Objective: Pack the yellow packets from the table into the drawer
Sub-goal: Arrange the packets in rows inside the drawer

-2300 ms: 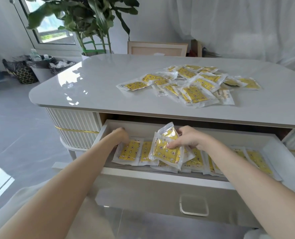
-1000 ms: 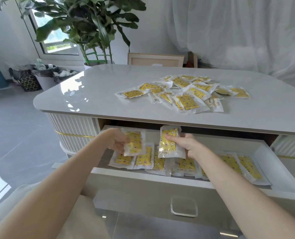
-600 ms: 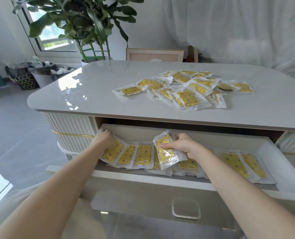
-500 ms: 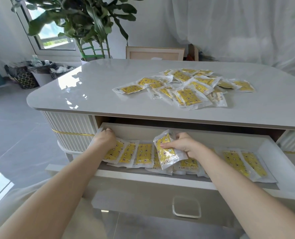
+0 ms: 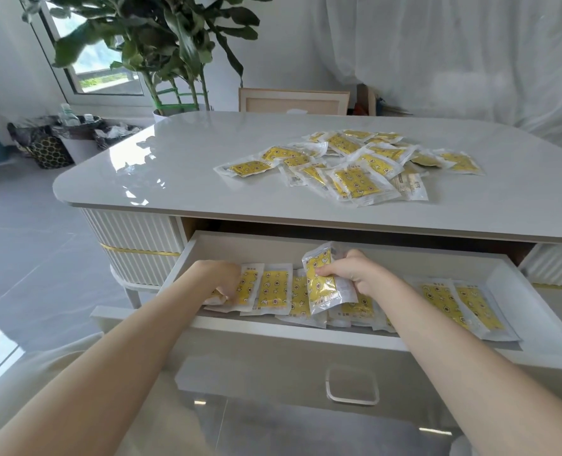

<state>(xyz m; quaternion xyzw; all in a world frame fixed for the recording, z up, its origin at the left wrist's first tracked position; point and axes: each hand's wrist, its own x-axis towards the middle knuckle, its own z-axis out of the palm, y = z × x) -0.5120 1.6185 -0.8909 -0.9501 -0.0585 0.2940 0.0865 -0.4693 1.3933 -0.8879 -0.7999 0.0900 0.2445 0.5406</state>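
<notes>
Head view is showing me my right hand (image 5: 355, 274) gripping one yellow packet (image 5: 322, 286), thumb in front and fingers curled behind, holding it tilted upright over the row of packets (image 5: 273, 287) lying flat along the drawer (image 5: 273, 328) floor, around its middle. My left hand (image 5: 220, 278) is sitting at the drawer's left end, fingers curling down over the leftmost packet (image 5: 214, 300) near the front edge. The pile of packets (image 5: 355, 172) is lying on the table (image 5: 191, 166), right of its centre, well apart from both hands
</notes>
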